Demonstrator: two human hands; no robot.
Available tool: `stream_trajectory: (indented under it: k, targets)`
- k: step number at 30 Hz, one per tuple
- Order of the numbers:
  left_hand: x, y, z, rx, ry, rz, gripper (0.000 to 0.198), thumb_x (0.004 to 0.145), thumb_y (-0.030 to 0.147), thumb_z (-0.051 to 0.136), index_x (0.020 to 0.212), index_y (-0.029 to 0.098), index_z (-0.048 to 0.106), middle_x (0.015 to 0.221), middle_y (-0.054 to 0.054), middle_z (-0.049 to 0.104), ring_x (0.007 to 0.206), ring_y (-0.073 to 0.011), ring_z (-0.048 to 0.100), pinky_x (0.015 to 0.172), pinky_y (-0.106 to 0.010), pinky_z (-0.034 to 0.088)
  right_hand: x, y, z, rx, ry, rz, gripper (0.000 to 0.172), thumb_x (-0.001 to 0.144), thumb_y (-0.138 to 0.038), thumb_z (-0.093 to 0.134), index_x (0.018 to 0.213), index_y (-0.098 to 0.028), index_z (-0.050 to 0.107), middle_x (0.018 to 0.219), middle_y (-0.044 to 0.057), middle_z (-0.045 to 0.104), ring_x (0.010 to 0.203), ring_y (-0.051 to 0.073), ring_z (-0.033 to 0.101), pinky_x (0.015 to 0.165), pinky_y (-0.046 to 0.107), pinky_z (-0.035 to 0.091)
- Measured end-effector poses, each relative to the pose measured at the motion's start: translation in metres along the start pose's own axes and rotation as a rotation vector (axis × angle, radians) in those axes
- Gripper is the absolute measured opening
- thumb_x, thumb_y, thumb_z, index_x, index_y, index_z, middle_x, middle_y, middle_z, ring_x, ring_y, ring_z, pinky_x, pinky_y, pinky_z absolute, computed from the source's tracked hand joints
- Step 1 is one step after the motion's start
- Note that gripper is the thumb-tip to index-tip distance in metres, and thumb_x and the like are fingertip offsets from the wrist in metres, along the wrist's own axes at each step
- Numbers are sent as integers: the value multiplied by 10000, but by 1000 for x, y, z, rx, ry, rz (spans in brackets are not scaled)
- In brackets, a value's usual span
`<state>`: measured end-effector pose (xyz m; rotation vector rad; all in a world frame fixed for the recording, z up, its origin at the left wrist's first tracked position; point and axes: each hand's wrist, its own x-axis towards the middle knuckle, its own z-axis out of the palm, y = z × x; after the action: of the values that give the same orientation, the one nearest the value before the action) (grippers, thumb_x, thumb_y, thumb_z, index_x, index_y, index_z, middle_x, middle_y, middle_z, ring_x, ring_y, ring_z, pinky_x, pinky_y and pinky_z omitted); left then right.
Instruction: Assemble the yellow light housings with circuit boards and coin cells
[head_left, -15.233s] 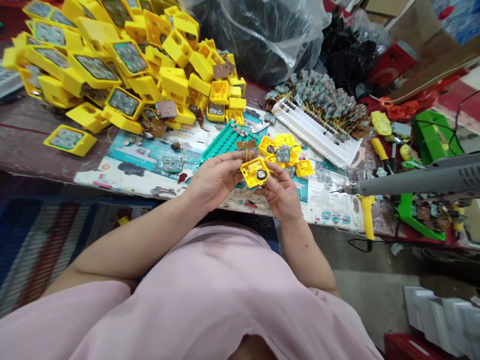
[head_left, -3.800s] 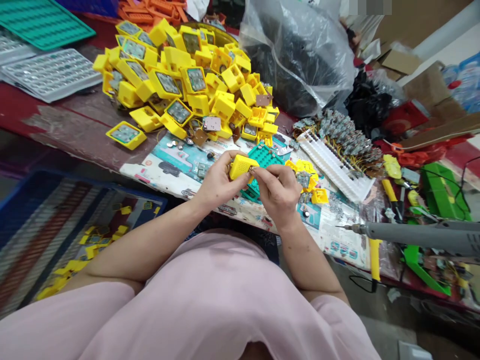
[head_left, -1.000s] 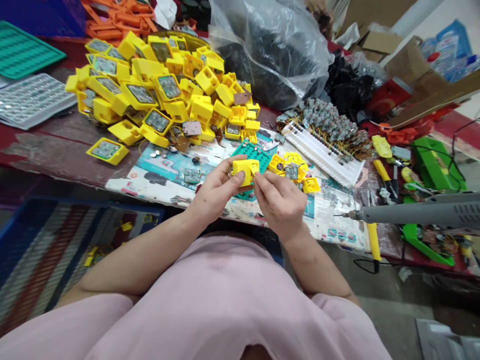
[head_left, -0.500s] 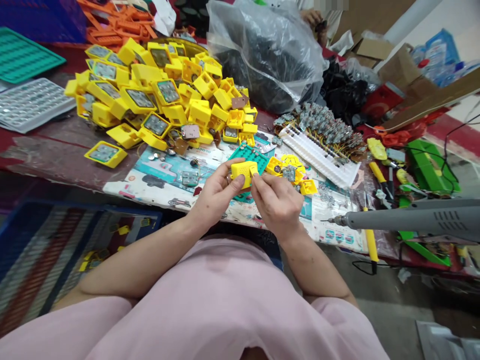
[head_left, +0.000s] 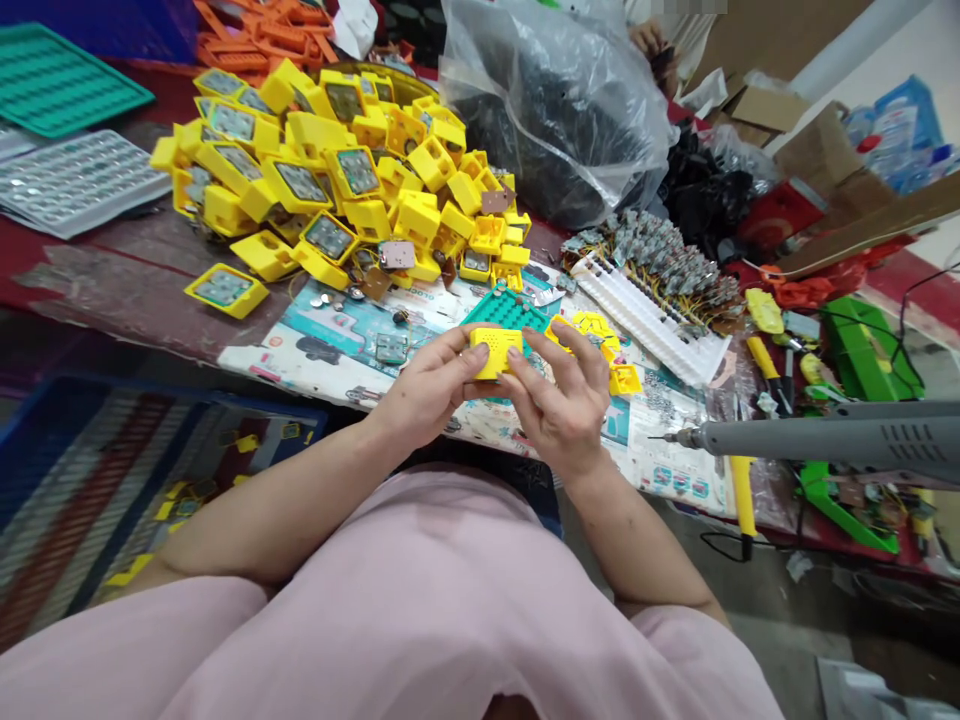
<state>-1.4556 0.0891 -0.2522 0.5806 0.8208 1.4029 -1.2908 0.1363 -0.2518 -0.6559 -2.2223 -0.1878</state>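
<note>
Both hands hold one small yellow plastic box [head_left: 496, 351] above the table's near edge. My left hand [head_left: 427, 390] grips its left side, thumb on the top. My right hand [head_left: 562, 400] presses its right side with the thumb while the other fingers spread out. The box's closed face with small holes points up. Under it lies a teal tray [head_left: 504, 312] with small round cells. A few loose yellow parts [head_left: 600, 335] lie just right of my right hand.
A big heap of yellow housings [head_left: 337, 190] fills the table's far left. A white rack with wired circuit boards [head_left: 652, 290] lies at right, a clear bag of black parts [head_left: 555, 110] behind. A grey electric screwdriver [head_left: 825, 440] hangs at right. A blue crate [head_left: 150, 480] stands on the floor.
My right hand's pinch at the box's right edge has loosened, its fingers now spread along the box's side. The box sits flatter between both hands.
</note>
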Motion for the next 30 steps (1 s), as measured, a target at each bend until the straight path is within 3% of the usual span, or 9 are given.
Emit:
stream_trajectory:
  k: [3,5,9,13,17,20,24,27,30]
  targets:
    - [0,-5,3,-48,-38,26,429,761,396,805,1089,194,618,1107,-61,719,1004,-223,708,848,-361,628,2,1,10,216,133,136,186,867,-211,704,1036,-287,700,1181,43,701,1191,224,615,1013,445,524]
    - [0,-8,4,-64,-54,56,456,768,404,805,1132,211,608,1131,-58,714,1059,-239,696,889,-381,614,3,-4,16,417,174,314,252,877,-248,700,1123,-291,671,1263,52,661,1187,207,629,1006,425,546]
    - [-2,-10,5,-49,-45,134,449,797,426,785,1162,225,617,1133,-61,716,1152,-253,658,959,-367,575,4,-18,19,752,27,561,472,963,-368,571,1416,-266,484,1349,99,629,1128,179,673,938,345,597]
    - [-5,-11,6,0,-22,152,449,801,488,771,1134,224,629,1138,-64,712,1138,-247,658,942,-355,582,2,-23,14,657,-70,538,401,990,-403,503,1348,-230,560,1324,102,647,1231,214,625,1071,405,535]
    - [-6,-16,6,36,-26,141,451,804,504,763,1132,227,628,1132,-61,711,1103,-239,671,891,-343,602,-1,-22,17,736,-11,600,378,965,-406,559,1283,-204,582,1161,109,704,1010,180,709,864,313,626]
    - [-4,-19,4,73,-28,160,472,811,521,749,1156,222,628,1170,-74,702,1131,-249,658,897,-348,602,-4,-21,24,821,53,649,372,939,-419,605,1234,-192,600,1094,95,719,918,153,720,804,269,631]
    - [2,-16,-3,152,-66,168,471,837,497,730,1201,214,640,1226,-81,685,1135,-242,657,898,-335,600,-7,-13,31,917,-9,675,402,941,-476,584,1249,-219,600,1049,53,736,866,133,724,739,248,636]
    - [3,-10,-12,233,-149,196,427,859,429,724,1223,217,657,1241,-80,685,1123,-225,666,902,-306,590,-9,-4,27,827,-70,567,399,924,-440,626,1265,-236,600,1175,65,713,996,155,718,852,290,633]
    - [-2,-3,-18,290,-288,239,365,858,297,740,1219,277,685,1245,-41,693,1132,-187,666,955,-266,548,-8,5,16,662,-65,340,377,888,-333,695,1241,-242,597,1216,81,695,1113,186,689,917,336,621]
